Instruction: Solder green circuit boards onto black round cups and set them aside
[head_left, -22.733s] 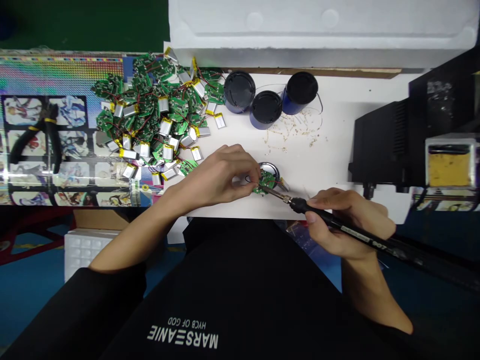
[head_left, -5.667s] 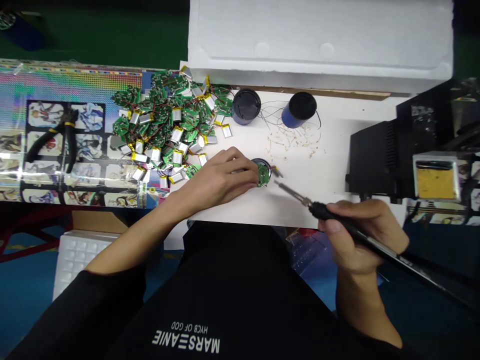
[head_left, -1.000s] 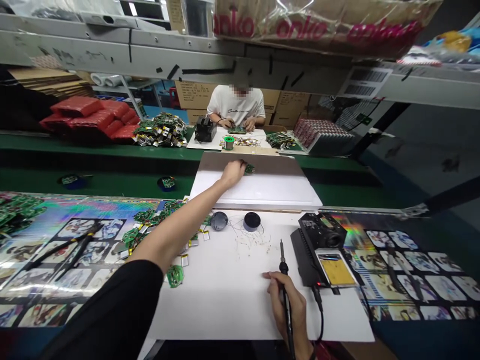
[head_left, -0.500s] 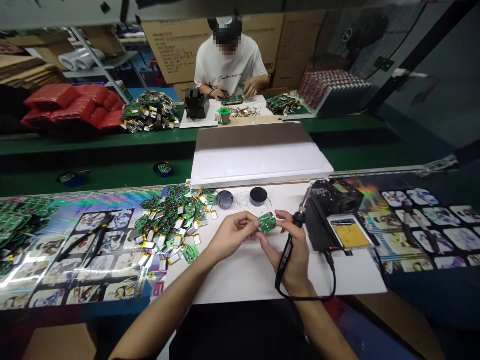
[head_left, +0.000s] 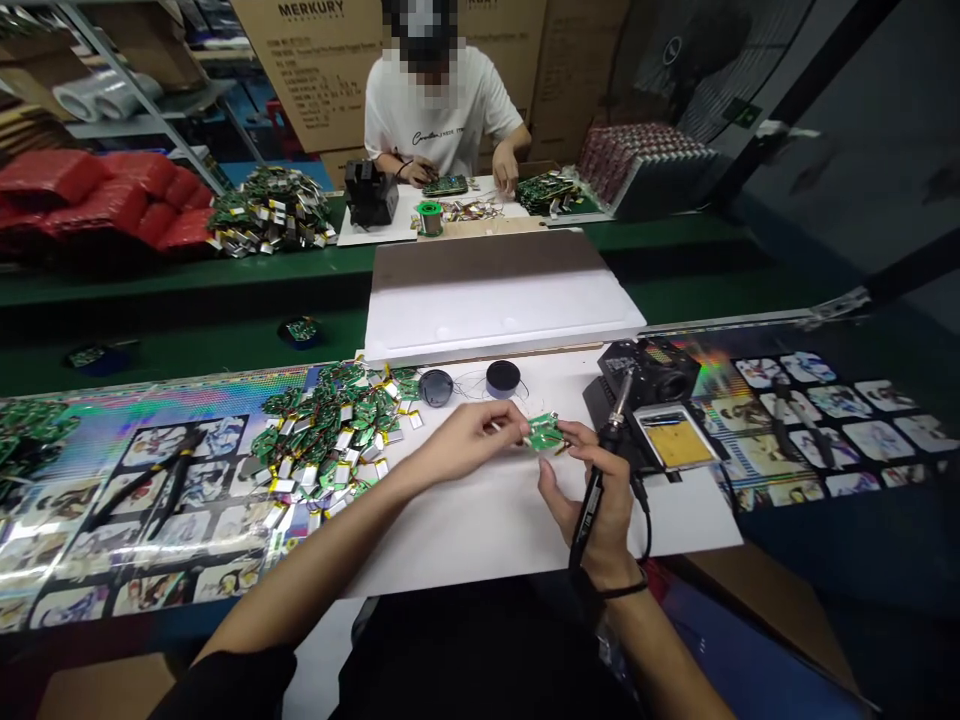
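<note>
My left hand pinches the left edge of a small green circuit board above the white work surface. My right hand is wrapped round a black soldering iron, whose metal tip points up and away. Its fingertips come close to the board's right edge; whether they touch it I cannot tell. Behind my hands are two round dark speakers, one lying left and one right, with thin wires between them. To the left lies a heap of circuit boards with silver battery cells.
At right stands a black soldering station with a yellow sponge tray. Black-handled pliers lie at left. A white foam slab sits behind the speakers. Across the bench, a person handles boards near a solder spool.
The board has turned and moved slightly right in my left hand. My right thumb has come away from it and now points up. The camera view has shifted.
</note>
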